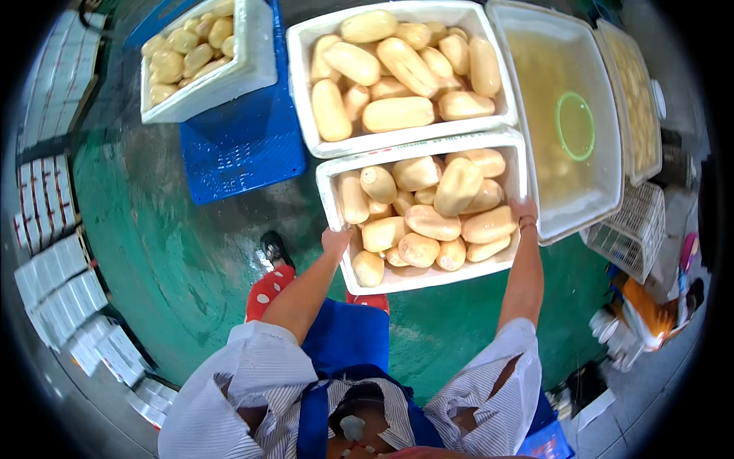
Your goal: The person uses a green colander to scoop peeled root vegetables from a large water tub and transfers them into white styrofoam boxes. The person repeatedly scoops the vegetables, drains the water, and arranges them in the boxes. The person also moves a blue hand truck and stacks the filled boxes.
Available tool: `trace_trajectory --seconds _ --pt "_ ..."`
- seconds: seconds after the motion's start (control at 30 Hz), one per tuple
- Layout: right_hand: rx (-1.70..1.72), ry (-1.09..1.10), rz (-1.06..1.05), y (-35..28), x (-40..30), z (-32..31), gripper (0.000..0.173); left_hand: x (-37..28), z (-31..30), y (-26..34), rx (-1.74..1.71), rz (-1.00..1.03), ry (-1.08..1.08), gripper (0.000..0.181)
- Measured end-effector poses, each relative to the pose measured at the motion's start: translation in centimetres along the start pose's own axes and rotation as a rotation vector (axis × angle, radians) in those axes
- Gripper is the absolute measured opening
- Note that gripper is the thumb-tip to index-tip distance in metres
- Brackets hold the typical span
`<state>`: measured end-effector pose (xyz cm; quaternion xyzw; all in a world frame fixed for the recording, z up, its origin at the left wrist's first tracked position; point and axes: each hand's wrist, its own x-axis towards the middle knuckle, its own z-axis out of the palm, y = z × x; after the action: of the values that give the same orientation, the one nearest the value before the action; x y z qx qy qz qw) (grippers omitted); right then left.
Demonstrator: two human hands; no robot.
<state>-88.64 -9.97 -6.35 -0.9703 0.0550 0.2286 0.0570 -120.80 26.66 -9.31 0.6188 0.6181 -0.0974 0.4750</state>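
Observation:
A white foam box [421, 281] full of peeled lotus root segments [433, 222] is right in front of me. My left hand [336, 241] grips its left rim. On the opposite side, my right hand [523, 209] has hold of the right rim, close to the wall of a water tub. Both hands have their fingers partly hidden by the box's edge. Against its far side sits a second white foam box [407, 137], also filled with lotus root [401, 66].
A white tub [602, 189] of cloudy water with a green ring [575, 126] stands at right, another tub [636, 103] beyond. A blue pallet [241, 149] carries a foam box [252, 80] at left. Stacked white boxes [54, 275] line the left; a white plastic basket [628, 226] is right.

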Motion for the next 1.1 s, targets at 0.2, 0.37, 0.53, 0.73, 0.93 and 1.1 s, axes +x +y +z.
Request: trace_trajectory --seconds 0.2,0.37,0.53,0.73,0.93,1.1 --pt "-0.046 0.072 -0.012 -0.2 -5.2 -3.6 0.050 2.9 -0.9 -2.0 -0.003 -0.047 -0.242 0.033" --pt "-0.060 0.071 0.086 -1.5 -12.7 -4.0 0.042 3.3 -4.3 -1.3 0.371 0.169 -0.104 0.038" --pt "-0.081 -0.008 0.179 -2.5 -21.7 1.5 0.040 3.1 -14.4 0.9 0.698 0.238 -0.146 0.040" --pt "-0.032 -0.168 0.318 -9.6 -31.1 6.9 0.046 5.5 -27.7 1.5 0.837 0.194 -0.141 0.048" --pt "0.073 -0.256 0.258 -22.0 -36.6 9.1 0.046 9.9 -40.7 0.5 0.836 0.213 -0.037 0.047" --pt "0.043 -0.223 0.080 -33.4 -33.9 12.0 0.056 17.1 -49.9 -1.4 0.771 0.197 0.098 0.037"
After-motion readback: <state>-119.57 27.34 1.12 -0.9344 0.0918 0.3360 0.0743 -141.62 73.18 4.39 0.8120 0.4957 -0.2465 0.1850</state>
